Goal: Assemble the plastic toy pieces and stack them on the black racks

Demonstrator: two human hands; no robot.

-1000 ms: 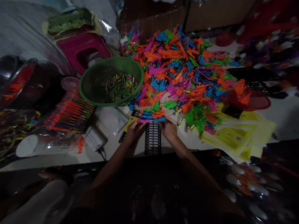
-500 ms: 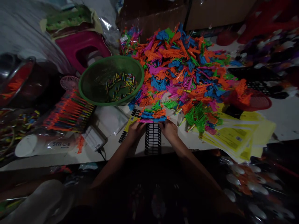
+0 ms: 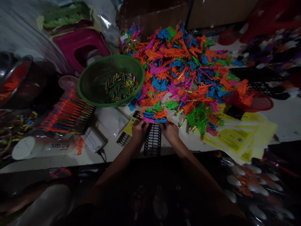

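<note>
A black lattice rack (image 3: 152, 139) lies on the white table in front of me, its far part under a row of orange, blue, green and pink plastic pieces (image 3: 155, 115). My left hand (image 3: 139, 128) is closed at the left side of the row's near edge. At the right side, my right hand (image 3: 169, 129) pinches the same edge; its fingertips are dark and small. Beside my left hand lies another black rack with a yellow card (image 3: 129, 127). A large heap of coloured plastic pieces (image 3: 174, 66) rises just beyond the row.
A green basket (image 3: 81, 84) with small striped tubes stands left of the heap. Further left are a bundle of orange pieces (image 3: 68, 114), a white box (image 3: 94, 140) and a white cylinder (image 3: 25, 147). Yellow sheets (image 3: 237, 135) and a red basket (image 3: 265, 102) are at the right.
The near end of the black rack has shifted slightly left. My left hand has turned a little, and more pink shows at the row's near edge. The view has moved slightly.
</note>
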